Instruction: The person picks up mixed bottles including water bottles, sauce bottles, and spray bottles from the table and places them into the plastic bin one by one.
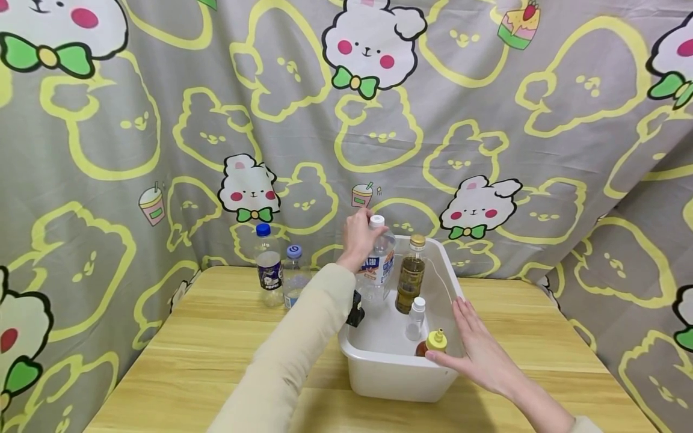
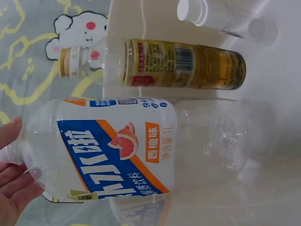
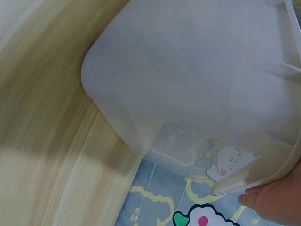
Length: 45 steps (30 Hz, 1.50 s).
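My left hand [image 1: 359,239] grips a large clear plastic drink bottle [image 2: 117,146] by its neck, just under the white cap. The bottle stands upright at the far left inside a white plastic tub [image 1: 400,379], its label showing grapefruit. To its right in the tub is a gold-capped bottle [image 1: 411,276] part filled with amber liquid. Nearer are a small clear bottle [image 1: 415,325] with a white cap and a yellow-topped squeeze bottle [image 1: 436,340]. My right hand [image 1: 484,355] rests on the tub's right rim, fingers straight, thumb reaching over beside the yellow top.
Left of the tub, a blue-capped bottle [image 1: 269,270] and a lilac-capped bottle [image 1: 295,276] stand on the wooden table [image 1: 216,355]. A black object [image 1: 355,310] shows at the tub's left rim, partly behind my left sleeve. A patterned curtain [image 1: 303,138] hangs behind.
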### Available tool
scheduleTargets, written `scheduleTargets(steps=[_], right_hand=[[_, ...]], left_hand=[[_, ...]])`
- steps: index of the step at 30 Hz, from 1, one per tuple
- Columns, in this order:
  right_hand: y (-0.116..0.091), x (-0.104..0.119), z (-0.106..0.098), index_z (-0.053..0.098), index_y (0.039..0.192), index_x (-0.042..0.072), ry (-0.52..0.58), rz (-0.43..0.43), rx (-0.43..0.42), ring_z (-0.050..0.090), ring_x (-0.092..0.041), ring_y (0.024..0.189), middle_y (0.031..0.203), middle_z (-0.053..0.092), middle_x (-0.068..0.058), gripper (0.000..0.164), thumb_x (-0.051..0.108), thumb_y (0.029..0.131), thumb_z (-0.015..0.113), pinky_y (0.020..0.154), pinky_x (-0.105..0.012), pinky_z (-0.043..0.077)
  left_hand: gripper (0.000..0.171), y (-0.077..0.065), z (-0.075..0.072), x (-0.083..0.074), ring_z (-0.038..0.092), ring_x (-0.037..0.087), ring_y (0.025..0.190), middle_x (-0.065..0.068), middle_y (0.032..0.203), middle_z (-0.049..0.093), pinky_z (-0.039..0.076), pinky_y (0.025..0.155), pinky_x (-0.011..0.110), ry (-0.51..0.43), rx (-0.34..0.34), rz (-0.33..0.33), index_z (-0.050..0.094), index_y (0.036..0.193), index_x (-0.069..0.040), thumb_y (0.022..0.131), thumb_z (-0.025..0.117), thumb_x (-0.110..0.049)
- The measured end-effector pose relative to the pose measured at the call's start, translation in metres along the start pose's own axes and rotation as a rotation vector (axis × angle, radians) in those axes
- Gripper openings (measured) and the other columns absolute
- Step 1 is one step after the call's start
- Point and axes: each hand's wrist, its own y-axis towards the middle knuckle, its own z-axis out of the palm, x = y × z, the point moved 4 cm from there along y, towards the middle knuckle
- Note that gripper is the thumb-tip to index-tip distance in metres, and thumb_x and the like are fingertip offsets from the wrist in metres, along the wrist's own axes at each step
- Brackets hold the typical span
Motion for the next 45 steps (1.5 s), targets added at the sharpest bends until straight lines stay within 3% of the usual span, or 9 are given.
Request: scheduleTargets(steps=[7,27,37,45], right_hand=[[0.001,0.0,0.0,0.022,0.135,-0.01,-0.003,-0.001,-0.001,0.008,-0.034,0.131,0.142,0.013,-0.025,0.099,0.056,0.073,0.062,0.097,-0.057,0.023],[0.002,-0.001,0.0,0.022,0.135,-0.01,-0.015,-0.002,0.004,0.009,-0.035,0.131,0.142,0.014,-0.025,0.099,0.056,0.072,0.061,0.097,-0.056,0.023],[0.001,-0.001,0.001,0.023,0.135,-0.01,-0.012,0.002,0.003,0.009,-0.034,0.131,0.142,0.015,-0.025,0.098,0.056,0.073,0.061,0.098,-0.055,0.023],[0.0,0.0,0.0,0.023,0.134,-0.01,-0.008,0.002,0.002,0.01,-0.034,0.131,0.142,0.015,-0.025,0.098,0.056,0.072,0.062,0.098,-0.055,0.022]], left_hand=[[0.032,0.001,0.009,0.003,0.06,0.02,0.082,0.006,0.087,0.064,0.048,0.072,0.029,-0.002,0.043,-0.073,0.058,0.088,-0.006,0.068,0.077,-0.022],[0.035,0.004,0.025,0.014,0.058,0.022,0.079,0.009,0.084,0.063,0.048,0.07,0.029,0.026,0.046,-0.091,0.057,0.087,-0.003,0.064,0.079,-0.018],[0.036,0.001,0.032,0.023,0.059,0.021,0.078,0.008,0.085,0.063,0.049,0.069,0.028,0.024,0.076,-0.135,0.058,0.091,-0.003,0.065,0.079,-0.017],[0.038,0.001,0.033,0.023,0.059,0.022,0.078,0.008,0.085,0.062,0.048,0.069,0.029,0.059,0.093,-0.13,0.058,0.09,-0.004,0.065,0.079,-0.021]])
